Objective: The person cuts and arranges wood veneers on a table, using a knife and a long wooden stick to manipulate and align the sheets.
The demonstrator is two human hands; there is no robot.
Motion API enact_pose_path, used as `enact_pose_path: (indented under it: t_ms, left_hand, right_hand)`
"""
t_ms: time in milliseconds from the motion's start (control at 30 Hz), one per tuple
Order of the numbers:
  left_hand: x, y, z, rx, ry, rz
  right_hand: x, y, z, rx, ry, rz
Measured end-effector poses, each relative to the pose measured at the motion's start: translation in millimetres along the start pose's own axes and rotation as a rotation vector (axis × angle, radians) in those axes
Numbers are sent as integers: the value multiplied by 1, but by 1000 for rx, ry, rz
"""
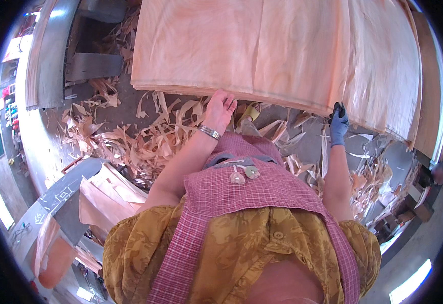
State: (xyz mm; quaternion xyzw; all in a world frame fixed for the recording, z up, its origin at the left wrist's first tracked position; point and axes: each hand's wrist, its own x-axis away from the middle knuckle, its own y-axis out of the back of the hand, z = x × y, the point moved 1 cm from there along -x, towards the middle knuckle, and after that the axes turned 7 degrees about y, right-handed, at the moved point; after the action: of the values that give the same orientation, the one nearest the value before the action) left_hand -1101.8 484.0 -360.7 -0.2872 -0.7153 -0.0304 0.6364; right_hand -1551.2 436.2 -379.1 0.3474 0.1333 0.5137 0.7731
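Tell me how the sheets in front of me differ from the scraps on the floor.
The sheets are broad and flat, while the scraps are mostly narrow strips, many curled or twisted. The sheets lie layered in a stack; the scraps are strewn in loose heaps. The sheets sit higher up, the scraps below them. Both look thin and pinkish tan.

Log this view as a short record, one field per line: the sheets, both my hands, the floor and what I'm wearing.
Material: stack of thin pinkish wood sheets, beyond the person
Left hand: bare, fingers at the stack's near edge, band on wrist
Right hand: blue glove, dark fingertips, at the same edge farther right
Grip: firmness cannot be told
Floor: grey, littered with curled wood strips
Clothing: checked apron over mustard patterned shirt
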Motion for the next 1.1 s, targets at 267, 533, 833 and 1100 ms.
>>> enact_pose_path:
  t_ms: [267,533,833,1100]
  left_hand:
    - [-10,14,-11,-10,64,70]
    - [-12,8,-9,19,4,67]
    - [-6,-12,-18,-79,-144,-39]
    - [-47,6,-6,-317,-298,-240]
  right_hand:
    - [12,30,55,-157,-103,40]
    - [19,48,74,-297,-200,52]
    - [25,62,98,-364,-203,85]
    - [6,13,4,-236,-136,72]
